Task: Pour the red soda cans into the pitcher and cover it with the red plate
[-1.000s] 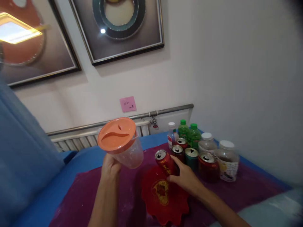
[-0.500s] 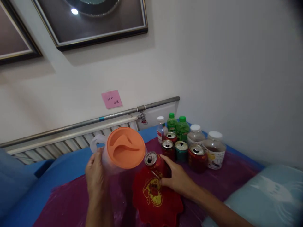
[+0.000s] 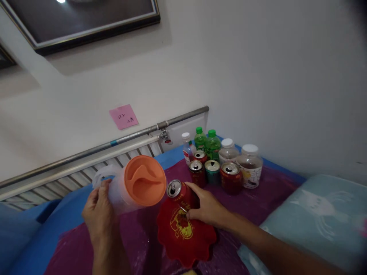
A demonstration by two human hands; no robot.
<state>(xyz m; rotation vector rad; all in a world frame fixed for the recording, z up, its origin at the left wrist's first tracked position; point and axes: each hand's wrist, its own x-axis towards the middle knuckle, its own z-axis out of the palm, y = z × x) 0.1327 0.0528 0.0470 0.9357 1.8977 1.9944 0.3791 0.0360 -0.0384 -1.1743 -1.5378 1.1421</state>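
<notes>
Pitcher (image 3: 134,187) and can (image 3: 179,193) in hands

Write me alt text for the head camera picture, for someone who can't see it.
The left hand holds a clear pitcher with an orange lid, tipped sideways, while the right hand grips an opened red can over a red dish. More cans and bottles stand behind on a purple cloth.
</notes>
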